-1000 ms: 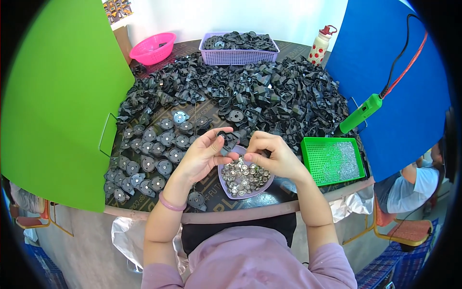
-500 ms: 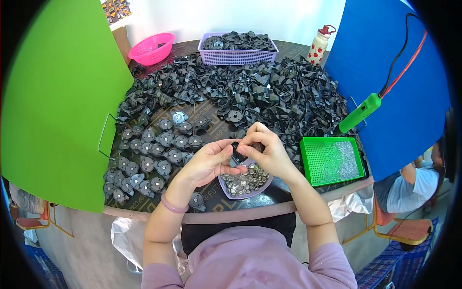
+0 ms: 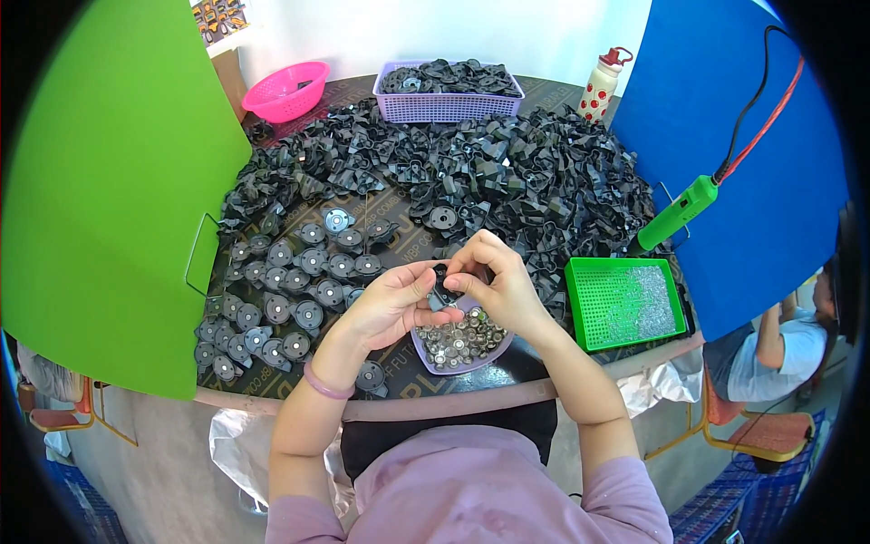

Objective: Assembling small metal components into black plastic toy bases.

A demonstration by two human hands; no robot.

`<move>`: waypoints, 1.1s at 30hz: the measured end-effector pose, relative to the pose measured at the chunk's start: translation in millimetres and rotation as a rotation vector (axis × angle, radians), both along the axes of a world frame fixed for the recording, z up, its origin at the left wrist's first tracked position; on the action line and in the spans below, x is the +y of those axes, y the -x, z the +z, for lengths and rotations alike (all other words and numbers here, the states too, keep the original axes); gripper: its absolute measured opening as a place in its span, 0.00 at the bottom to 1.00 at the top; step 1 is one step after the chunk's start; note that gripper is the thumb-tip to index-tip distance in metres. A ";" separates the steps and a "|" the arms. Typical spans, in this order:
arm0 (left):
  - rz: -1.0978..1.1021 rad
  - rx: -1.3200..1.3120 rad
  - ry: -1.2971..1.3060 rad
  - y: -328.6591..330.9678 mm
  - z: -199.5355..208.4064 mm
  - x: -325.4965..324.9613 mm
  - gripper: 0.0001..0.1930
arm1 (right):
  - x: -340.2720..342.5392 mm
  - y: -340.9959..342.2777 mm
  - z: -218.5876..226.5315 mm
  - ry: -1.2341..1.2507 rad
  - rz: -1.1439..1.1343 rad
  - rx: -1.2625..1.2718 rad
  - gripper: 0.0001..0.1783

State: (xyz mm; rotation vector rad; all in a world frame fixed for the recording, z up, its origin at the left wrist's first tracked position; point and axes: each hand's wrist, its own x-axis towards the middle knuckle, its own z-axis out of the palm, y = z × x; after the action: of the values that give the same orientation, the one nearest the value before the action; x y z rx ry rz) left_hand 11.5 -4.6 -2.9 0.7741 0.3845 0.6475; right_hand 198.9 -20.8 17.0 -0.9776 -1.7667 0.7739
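Note:
Between my two hands is a small black plastic part (image 3: 441,292), mostly covered by fingers. My left hand (image 3: 399,304) is closed round it from the left, thumb on top. The fingers of my right hand (image 3: 489,281) pinch at its upper right side; whether they also hold a smaller piece is hidden. Just below my hands stands a lilac bowl (image 3: 451,369) of small shiny metal pieces (image 3: 462,343). To the left, several round black parts with grey discs (image 3: 308,315) lie in rows on the dark table (image 3: 408,385).
A large heap of black plastic parts (image 3: 535,172) covers the far table. A green tray (image 3: 594,308) of small screws sits right, below a hanging green electric screwdriver (image 3: 680,213). Behind are a lilac basket (image 3: 444,109), pink colander (image 3: 285,95) and bottle (image 3: 598,89). Green (image 3: 109,199) and blue (image 3: 725,109) panels flank the table.
My hands stay nearly in place, with slight shifts of the fingers around the black part. At the far right, a seated person's arm has moved up.

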 end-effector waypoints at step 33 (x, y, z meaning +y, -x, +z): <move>0.064 0.156 -0.165 2.0 1.1 4.7 0.21 | -2.2 -10.5 0.7 -0.301 0.109 -0.373 0.07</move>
State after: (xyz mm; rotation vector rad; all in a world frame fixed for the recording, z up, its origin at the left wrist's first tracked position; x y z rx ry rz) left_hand 9.5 0.1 -1.9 0.9762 0.5044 0.6862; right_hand 209.4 -23.0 17.6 -0.8651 -2.1978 0.3864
